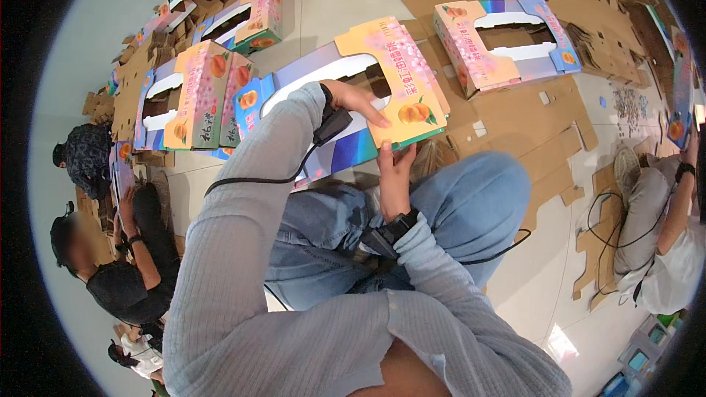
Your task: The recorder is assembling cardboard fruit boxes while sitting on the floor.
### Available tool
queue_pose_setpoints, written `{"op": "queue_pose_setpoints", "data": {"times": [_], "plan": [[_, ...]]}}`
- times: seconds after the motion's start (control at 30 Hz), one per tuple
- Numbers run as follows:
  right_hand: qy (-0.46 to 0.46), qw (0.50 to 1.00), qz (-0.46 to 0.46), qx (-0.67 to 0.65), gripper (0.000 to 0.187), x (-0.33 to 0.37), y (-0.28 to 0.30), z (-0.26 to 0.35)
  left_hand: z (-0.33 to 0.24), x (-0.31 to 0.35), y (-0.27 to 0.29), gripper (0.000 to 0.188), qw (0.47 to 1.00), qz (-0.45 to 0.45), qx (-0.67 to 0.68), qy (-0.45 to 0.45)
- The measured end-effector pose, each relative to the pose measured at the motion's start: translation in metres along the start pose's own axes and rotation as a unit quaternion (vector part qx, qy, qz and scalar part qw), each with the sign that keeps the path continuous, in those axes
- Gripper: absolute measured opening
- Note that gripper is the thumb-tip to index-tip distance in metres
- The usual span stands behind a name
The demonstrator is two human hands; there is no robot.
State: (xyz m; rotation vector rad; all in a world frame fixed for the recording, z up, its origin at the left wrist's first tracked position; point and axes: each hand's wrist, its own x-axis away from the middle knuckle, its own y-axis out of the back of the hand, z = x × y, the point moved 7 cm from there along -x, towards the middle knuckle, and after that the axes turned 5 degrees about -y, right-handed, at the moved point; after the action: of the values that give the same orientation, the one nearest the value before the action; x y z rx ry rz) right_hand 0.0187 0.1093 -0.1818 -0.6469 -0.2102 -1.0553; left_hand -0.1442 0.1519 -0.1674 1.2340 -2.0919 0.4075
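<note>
In front of me, above my bent knees, is a colourful fruit gift carton (423,77) with an orange-pink end panel, printed peaches and a large window in its top. My left hand (358,105) reaches over the top beside the window, its thumb pressing the orange panel. Its other fingers are partly hidden, seemingly hooked inside the window. At the near lower corner my right hand (396,176) pinches the carton's edge, thumb on the outside and the other fingers under it. The carton sits tilted between both hands.
Similar folded cartons stand at the left (209,95), at the back left (268,18) and at the right (463,51). Flat brown cardboard (529,114) covers much of the floor. Co-workers sit at the left (121,279) and the right (654,220). Black cables hang from my wrists.
</note>
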Motion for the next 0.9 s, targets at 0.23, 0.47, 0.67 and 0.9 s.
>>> {"op": "queue_pose_setpoints", "data": {"times": [0.23, 0.47, 0.67, 0.9], "plan": [[0.007, 1.0, 0.012, -0.023, 0.074, -0.001, -0.005, 0.002, 0.015, -0.001, -0.009, 0.061, 0.992, 0.01, 0.092, 0.083], [0.038, 0.999, 0.016, 0.02, 0.081, 0.002, -0.007, 0.014, 0.005, 0.0, -0.019, 0.056, 0.982, 0.048, 0.174, 0.048], [0.025, 0.997, 0.01, 0.078, 0.08, -0.005, 0.001, -0.003, -0.002, 0.005, -0.015, 0.068, 0.996, -0.059, 0.067, -0.03], [-0.013, 0.996, 0.017, 0.082, 0.085, -0.008, 0.005, -0.007, -0.022, 0.065, -0.038, 0.071, 0.888, -0.417, -0.183, -0.067]]}}
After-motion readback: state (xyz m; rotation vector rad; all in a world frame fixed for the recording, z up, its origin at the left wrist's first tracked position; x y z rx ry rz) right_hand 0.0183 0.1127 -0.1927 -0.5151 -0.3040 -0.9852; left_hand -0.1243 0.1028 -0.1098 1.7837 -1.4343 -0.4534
